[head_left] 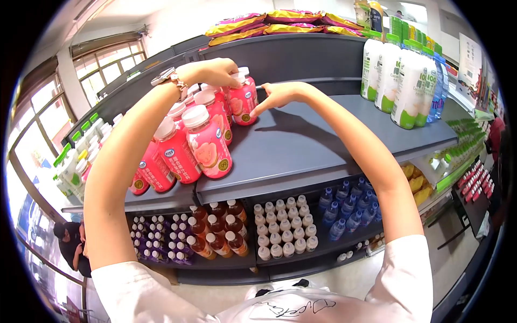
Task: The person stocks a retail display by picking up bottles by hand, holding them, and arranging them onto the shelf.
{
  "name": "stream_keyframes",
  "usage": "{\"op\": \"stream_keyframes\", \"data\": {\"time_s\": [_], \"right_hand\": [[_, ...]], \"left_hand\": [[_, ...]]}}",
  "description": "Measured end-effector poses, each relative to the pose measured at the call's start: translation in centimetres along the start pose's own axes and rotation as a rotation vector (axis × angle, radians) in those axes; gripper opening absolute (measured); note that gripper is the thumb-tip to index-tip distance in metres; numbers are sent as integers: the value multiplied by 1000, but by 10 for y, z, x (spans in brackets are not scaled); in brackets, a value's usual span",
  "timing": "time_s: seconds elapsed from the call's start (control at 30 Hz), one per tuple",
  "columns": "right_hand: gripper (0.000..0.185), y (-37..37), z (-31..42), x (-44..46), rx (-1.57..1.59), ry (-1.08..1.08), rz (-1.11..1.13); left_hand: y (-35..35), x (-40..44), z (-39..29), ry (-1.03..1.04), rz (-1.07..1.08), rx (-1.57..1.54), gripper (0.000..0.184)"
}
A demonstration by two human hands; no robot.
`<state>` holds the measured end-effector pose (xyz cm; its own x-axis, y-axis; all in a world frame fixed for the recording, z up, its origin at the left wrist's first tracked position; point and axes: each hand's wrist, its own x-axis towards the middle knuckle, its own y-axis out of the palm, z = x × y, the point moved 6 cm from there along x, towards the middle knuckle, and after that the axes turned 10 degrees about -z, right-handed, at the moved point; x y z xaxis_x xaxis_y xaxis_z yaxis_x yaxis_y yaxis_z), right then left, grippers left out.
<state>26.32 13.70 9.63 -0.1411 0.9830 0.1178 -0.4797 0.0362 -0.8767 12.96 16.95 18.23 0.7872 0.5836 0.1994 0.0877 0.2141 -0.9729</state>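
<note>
Pink drink bottles [209,148] with white caps stand in a group on the left half of the upper grey shelf. My left hand [222,72], with a watch on its wrist, reaches over them from above. Its fingers curl at the cap of the rear right pink bottle [242,102]. Just right of that same bottle is my right hand [277,97], palm turned toward it. The right thumb points down at the bottle's side and the index finger stretches out apart from it; whether they press on the bottle is hard to tell.
White-and-green bottles [406,89] stand at the shelf's right end. Yellow-and-pink packets [291,24] lie on top behind the back panel. Lower down are amber bottles [218,229], small white-capped bottles [285,229] and blue bottles [350,207]. A person [70,245] is at the lower left.
</note>
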Motion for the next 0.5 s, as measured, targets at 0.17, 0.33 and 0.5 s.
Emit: {"op": "stream_keyframes", "data": {"time_s": [0.17, 0.33, 0.5], "right_hand": [[88, 46, -25, 78, 207, -171, 49], [80, 43, 3, 55, 444, -371, 100], [72, 44, 3, 52, 467, -323, 119]], "left_hand": [[4, 14, 9, 9, 2, 13, 42], [7, 20, 15, -19, 22, 90, 38], [3, 17, 20, -26, -69, 90, 46]]}}
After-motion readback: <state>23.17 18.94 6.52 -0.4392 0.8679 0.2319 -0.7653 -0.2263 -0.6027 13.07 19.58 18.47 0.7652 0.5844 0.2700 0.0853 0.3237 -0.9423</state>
